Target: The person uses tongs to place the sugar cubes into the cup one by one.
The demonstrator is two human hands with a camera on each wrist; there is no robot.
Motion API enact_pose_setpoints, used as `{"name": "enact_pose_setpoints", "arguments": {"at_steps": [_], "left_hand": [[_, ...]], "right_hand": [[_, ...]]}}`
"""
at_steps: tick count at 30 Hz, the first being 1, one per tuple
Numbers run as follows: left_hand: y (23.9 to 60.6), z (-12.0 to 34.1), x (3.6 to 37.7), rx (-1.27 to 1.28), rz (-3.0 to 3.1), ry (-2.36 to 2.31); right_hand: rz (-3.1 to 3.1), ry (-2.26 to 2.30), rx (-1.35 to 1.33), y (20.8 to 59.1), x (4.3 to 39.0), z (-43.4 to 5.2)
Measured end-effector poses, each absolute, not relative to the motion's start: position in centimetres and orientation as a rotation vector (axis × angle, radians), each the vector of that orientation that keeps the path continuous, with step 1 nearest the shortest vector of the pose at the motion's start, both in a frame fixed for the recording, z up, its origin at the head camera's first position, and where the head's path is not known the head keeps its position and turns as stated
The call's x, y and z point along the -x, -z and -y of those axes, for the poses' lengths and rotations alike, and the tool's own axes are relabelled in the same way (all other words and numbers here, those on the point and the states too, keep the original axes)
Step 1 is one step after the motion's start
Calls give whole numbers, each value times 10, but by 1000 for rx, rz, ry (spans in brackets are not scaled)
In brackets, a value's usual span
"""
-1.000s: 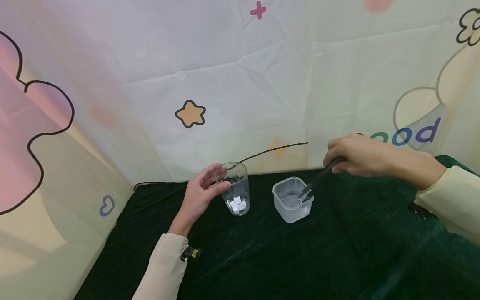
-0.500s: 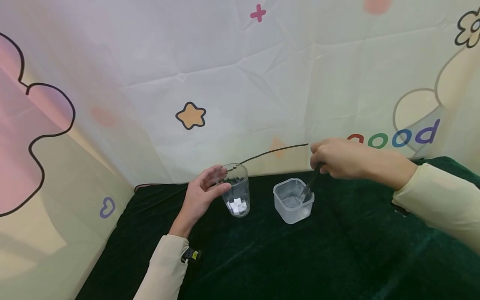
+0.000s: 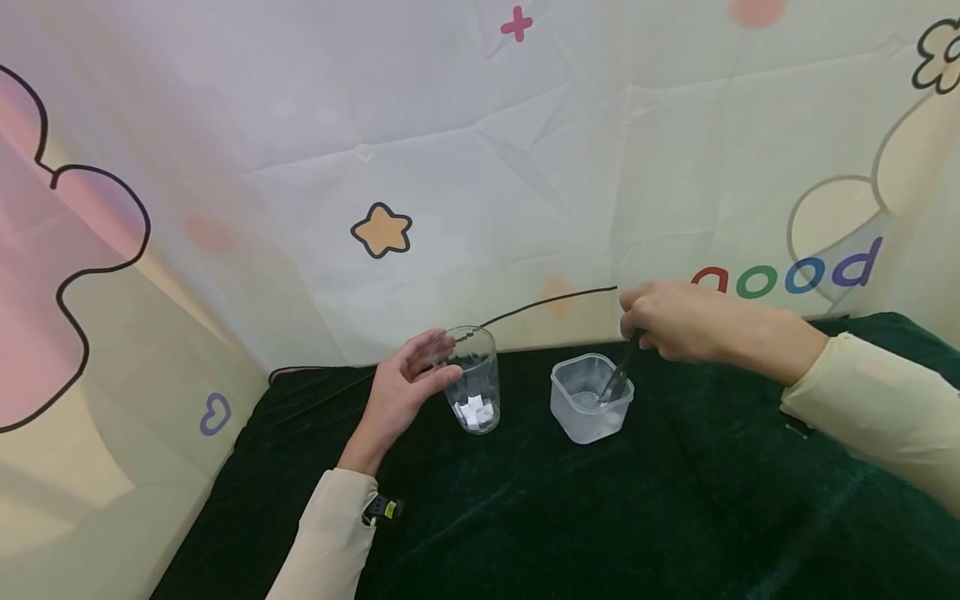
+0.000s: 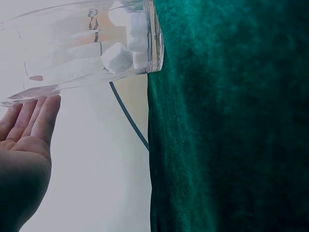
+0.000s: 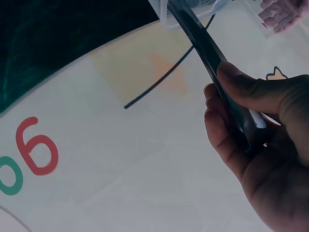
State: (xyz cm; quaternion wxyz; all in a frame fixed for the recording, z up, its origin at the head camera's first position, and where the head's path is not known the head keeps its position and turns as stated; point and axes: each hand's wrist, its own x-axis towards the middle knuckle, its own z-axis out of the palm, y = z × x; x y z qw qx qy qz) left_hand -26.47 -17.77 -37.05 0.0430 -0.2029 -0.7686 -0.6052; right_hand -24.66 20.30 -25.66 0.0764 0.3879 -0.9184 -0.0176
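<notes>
My left hand (image 3: 405,379) holds a clear glass (image 3: 483,371) upright, thumb at its near side and fingers at its far side. White cubes (image 3: 474,412) lie in the bottom of the glass; the left wrist view shows the glass (image 4: 72,48) sideways with the cubes (image 4: 128,34) at its base. My right hand (image 3: 667,317) grips dark tongs (image 3: 621,371), which slant down into a square translucent plastic container (image 3: 585,425). In the right wrist view the thumb and fingers close round the tongs (image 5: 207,58). Whether the tips hold anything cannot be made out.
Dark green cloth (image 3: 570,517) covers the table. A pale printed curtain (image 3: 465,192) hangs right behind the glass and container. The container stands a short gap to the right of the glass.
My right hand has moved left and the tongs stand steeper, their arms now closer together. The container has shifted slightly right. My left hand and the glass stay in place.
</notes>
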Motion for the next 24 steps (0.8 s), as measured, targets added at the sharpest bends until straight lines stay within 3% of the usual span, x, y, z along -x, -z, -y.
{"name": "enact_pose_setpoints", "arguments": {"at_steps": [12, 24], "left_hand": [[371, 178, 264, 619, 2351, 1849], [370, 178, 264, 632, 2341, 1858]], "right_hand": [[2714, 34, -1192, 262, 247, -203], [2671, -272, -1127, 272, 244, -226]]}}
